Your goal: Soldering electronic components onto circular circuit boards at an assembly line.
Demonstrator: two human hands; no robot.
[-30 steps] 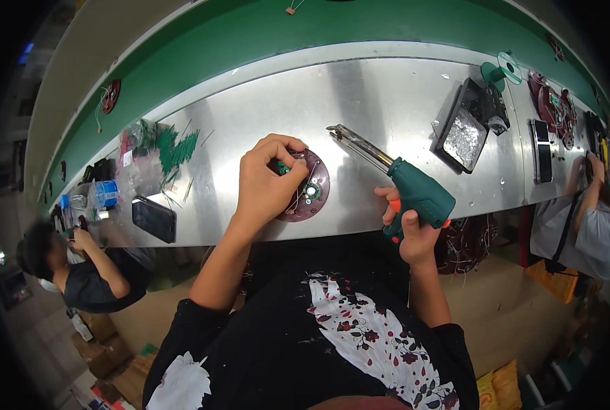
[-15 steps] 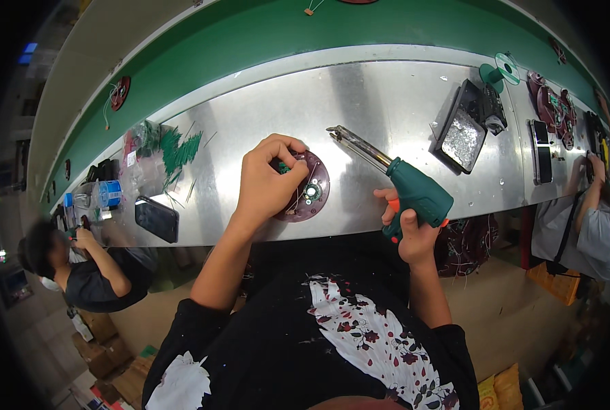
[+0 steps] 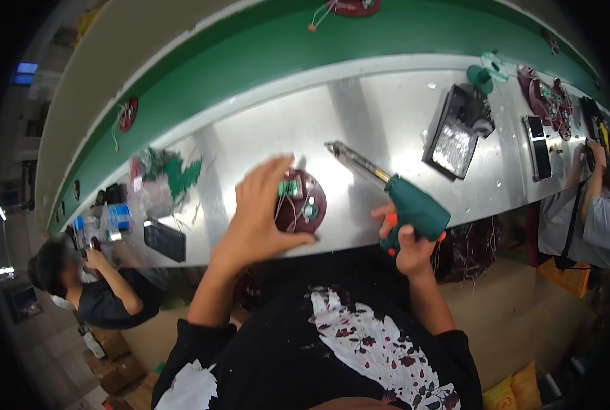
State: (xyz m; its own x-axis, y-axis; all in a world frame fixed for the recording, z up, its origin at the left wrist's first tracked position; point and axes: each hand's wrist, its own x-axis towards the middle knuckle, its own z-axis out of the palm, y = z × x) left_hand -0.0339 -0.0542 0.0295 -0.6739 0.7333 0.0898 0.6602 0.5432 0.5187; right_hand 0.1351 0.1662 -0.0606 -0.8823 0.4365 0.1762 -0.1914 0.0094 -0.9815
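Note:
A round maroon disc (image 3: pixel 316 220) lies on the metal bench, with a small green circuit board (image 3: pixel 290 188) and thin pale wires on it. My left hand (image 3: pixel 256 215) is at its left side, fingers and thumb spread apart around the disc's rim. Whether they touch the rim I cannot tell. In my right hand (image 3: pixel 414 249) is a green soldering gun (image 3: pixel 418 207) with an orange trigger. Its long metal tip points up and left, above the bench and apart from the disc.
A black tray (image 3: pixel 450 140) of silvery bits stands right, near a green spool (image 3: pixel 481 78). More maroon discs (image 3: pixel 546 102) and a phone (image 3: pixel 537 147) lie farther right. At left are green wires (image 3: pixel 182 174), another phone (image 3: pixel 165 239) and a bottle (image 3: pixel 118 216). People sit at both sides.
My left hand has opened from a pinch over the circuit board and shifted to the disc's left side, uncovering the board. The soldering gun stays in my right hand.

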